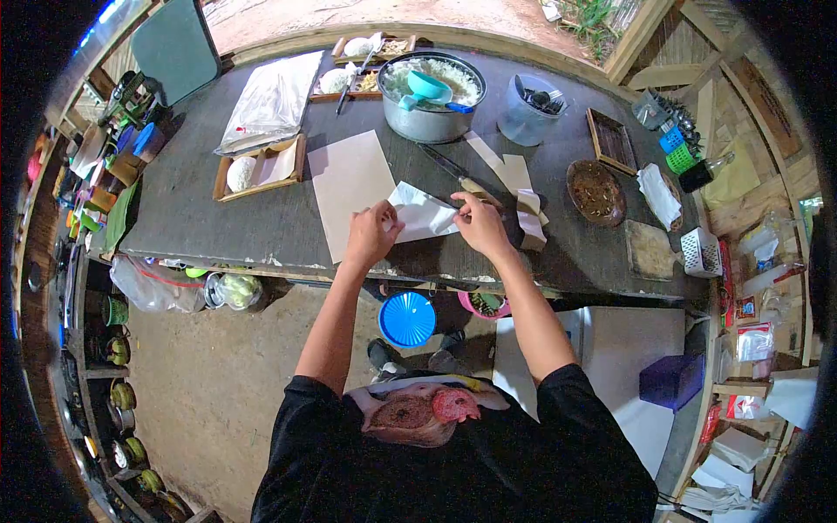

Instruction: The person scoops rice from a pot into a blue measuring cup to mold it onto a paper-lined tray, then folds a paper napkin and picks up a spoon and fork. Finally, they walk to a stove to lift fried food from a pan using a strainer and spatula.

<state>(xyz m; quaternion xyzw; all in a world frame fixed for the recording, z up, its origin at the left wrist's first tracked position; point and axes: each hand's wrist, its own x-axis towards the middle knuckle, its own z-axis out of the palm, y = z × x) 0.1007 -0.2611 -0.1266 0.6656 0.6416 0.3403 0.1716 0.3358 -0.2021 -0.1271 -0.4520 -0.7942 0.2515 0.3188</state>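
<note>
A white sheet of paper [422,213] is stretched between my hands over the dark table. My left hand [375,231] pinches its left edge, above a large beige sheet [349,179] lying flat. My right hand [479,225] has its fingers closed on the paper's right edge. Just beyond my right hand lies a knife [451,167] with a wooden handle. Narrow paper strips [516,174] and a curled piece [530,218] rest to the right of it.
A pot of rice [432,126] with a turquoise scoop stands at the back. A wooden tray [295,174] holds a rice mound. Plastic bags [270,100], a cutlery tub [527,126], a brown bowl [595,193] and a small empty tray [612,139] surround the work area.
</note>
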